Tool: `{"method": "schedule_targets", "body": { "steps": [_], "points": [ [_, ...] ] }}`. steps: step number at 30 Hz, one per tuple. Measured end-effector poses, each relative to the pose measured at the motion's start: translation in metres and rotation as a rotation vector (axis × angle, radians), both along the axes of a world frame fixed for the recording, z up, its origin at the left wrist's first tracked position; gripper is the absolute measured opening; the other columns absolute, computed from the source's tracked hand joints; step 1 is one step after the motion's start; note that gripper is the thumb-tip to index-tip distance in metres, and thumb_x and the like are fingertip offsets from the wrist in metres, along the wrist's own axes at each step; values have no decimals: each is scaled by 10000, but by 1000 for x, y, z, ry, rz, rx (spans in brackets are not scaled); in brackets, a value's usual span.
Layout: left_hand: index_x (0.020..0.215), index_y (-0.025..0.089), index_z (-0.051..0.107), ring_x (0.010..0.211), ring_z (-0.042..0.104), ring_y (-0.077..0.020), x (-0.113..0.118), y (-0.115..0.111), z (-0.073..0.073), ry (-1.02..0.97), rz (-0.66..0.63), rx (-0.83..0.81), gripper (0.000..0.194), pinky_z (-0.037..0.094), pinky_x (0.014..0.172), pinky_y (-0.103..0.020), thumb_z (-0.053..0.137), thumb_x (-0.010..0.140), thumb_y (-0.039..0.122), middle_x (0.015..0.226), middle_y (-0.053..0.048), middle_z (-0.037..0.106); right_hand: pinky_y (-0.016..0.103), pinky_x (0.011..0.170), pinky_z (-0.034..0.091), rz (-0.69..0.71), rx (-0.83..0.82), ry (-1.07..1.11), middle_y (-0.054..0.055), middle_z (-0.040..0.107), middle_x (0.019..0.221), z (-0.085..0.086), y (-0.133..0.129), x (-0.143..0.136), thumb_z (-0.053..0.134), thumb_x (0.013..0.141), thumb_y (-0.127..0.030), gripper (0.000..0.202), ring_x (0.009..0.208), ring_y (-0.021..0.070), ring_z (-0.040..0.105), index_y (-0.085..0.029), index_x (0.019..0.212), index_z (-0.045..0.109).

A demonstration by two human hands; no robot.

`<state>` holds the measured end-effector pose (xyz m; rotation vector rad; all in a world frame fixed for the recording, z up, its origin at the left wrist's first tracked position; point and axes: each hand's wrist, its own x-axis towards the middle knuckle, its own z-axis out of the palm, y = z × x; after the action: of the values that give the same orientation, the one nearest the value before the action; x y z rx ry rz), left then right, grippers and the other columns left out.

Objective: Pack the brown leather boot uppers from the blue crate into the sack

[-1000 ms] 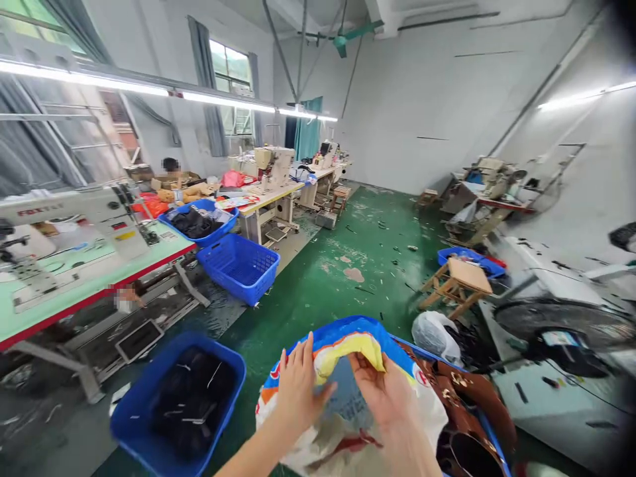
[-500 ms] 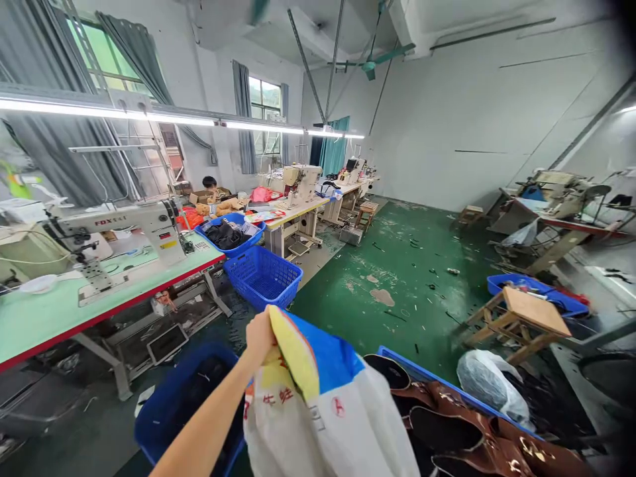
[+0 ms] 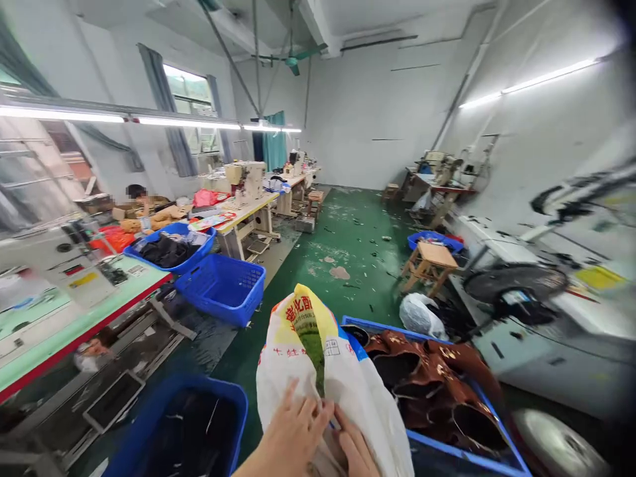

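On the left, a blue bin [image 3: 239, 424], dark stuff inside, and here's the sack [image 3: 348, 381], upright front and centre: white, creased, red lettering across its left half, yellow peak on top, a green strip down the middle fold, a flash of blue on its right edge. Left hand [image 3: 293, 427] flat-ish against the front, fingers partly spread; can't tell if it pinches any. Right hand [image 3: 354, 447] alongside, fingers bent, grip hidden. Brown items fill the blue crate [image 3: 447, 448] at right. Half a second ago the left hand clutched the top edge; now that peak stands free, both hands lower down.
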<state>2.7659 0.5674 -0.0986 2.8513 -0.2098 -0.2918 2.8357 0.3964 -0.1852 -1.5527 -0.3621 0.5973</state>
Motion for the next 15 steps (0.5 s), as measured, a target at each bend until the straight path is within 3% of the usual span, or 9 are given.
{"method": "schedule_targets", "body": {
  "steps": [2,4,7,9,11,13,15],
  "points": [
    [1569,77,203,1405,397,-418,7,0,-8,-2,-81,110,929,203,1184,-661,622,866,517,1516,-280,412,485,1252,196,14,-9,24,22,588,1424,8,-4,-6,674,778,-383,406,1417,320,433,-285,1165,751],
    [1578,96,168,1437,352,-407,17,4,-9,-11,-155,158,1060,184,1209,-619,748,776,475,1545,-266,378,485,1200,322,37,-56,9,-4,606,1406,19,-3,-9,553,851,-354,440,1373,290,491,-308,1266,692],
    [1562,102,237,1152,633,-334,24,13,-15,55,-242,212,886,381,1110,-540,674,792,136,1248,-214,662,415,1132,415,-6,-139,-106,-14,692,1288,34,-1,7,506,862,-273,418,1262,259,590,-326,1219,717],
    [1461,130,459,924,702,-285,16,20,-24,133,-272,246,656,467,1006,-493,532,816,39,1001,-153,746,409,1176,340,-107,-224,-178,25,656,1344,37,-9,36,588,807,-253,482,1323,279,534,-286,1280,677],
    [1251,196,659,835,705,-257,-1,30,-36,209,-276,266,482,484,975,-458,447,847,42,873,-104,759,467,1240,151,-246,-346,-238,76,443,1554,34,-27,69,718,703,-275,776,1485,334,289,-235,1450,510],
    [1121,237,719,869,702,-260,-22,45,-46,268,-236,274,458,497,945,-427,409,845,43,875,-85,760,527,1237,29,-325,-477,-283,130,183,1662,25,-47,93,832,559,-306,1118,1531,386,59,-188,1548,325],
    [1136,225,720,942,701,-298,-41,62,-50,318,-162,288,516,520,879,-428,399,791,14,938,-108,759,582,1221,31,-302,-608,-312,211,69,1664,13,-57,96,869,457,-248,1308,1521,435,-3,-117,1576,205]
  ]
}}
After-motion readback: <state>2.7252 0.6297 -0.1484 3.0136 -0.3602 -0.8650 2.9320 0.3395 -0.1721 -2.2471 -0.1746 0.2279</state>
